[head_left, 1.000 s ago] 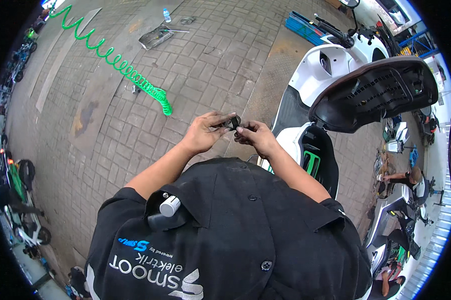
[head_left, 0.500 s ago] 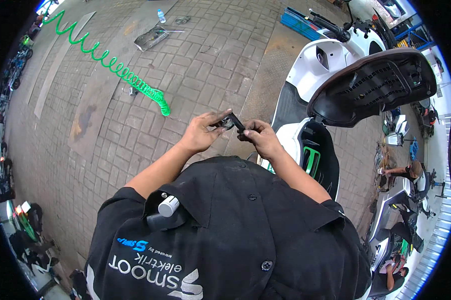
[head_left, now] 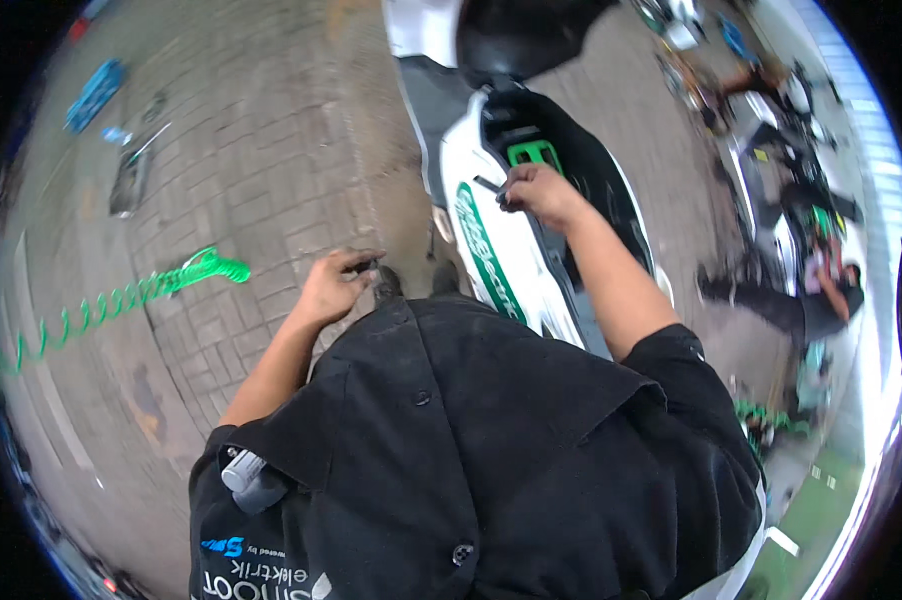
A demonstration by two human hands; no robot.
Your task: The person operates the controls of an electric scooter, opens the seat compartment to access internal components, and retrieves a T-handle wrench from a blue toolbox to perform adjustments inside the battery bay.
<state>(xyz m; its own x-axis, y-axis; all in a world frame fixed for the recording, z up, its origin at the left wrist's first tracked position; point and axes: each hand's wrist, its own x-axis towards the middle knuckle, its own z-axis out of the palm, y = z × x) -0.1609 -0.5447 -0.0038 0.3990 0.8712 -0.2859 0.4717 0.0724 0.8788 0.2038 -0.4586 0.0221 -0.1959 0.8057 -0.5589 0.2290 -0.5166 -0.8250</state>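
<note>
My right hand (head_left: 546,200) is raised over the open seat compartment (head_left: 606,205) of a white scooter (head_left: 466,150), fingers closed on a small narrow black part (head_left: 489,184). Inside the compartment is a green plastic piece (head_left: 531,152). My left hand (head_left: 336,287) is lower and apart from it, beside the scooter, its fingers curled round something small and dark that I cannot make out. The scooter's dark seat (head_left: 516,35) stands raised beyond the compartment.
A green coiled hose (head_left: 186,275) lies on the paving (head_left: 261,170) at the left, with a metal tray (head_left: 129,185), a bottle (head_left: 117,135) and a blue item (head_left: 96,95) farther off. At the right, other people (head_left: 821,310) are among parked scooters (head_left: 771,240).
My view has turned toward the scooter. My hands have separated: the right moved up and right over the compartment with the black part, the left stayed lower, away from it.
</note>
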